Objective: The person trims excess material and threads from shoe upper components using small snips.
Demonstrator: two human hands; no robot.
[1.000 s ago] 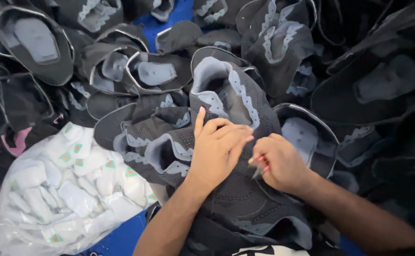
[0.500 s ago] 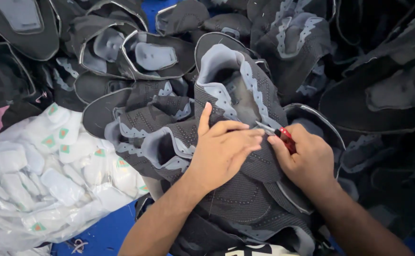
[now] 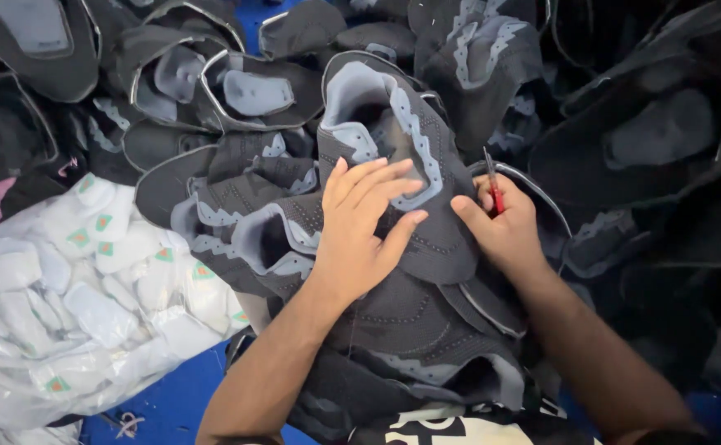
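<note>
trimming looks in hand: left hand (image 3: pixel 360 227) lies flat, fingers spread, pressing the dark grey shoe upper (image 3: pixel 393 156) beneath it; right hand (image 3: pixel 500 235) beside it grips red-handled snips (image 3: pixel 492 191). next calls for steady blade placement.

light: dim, even overhead | shadows: soft | focus: slightly soft | glare: none
</note>
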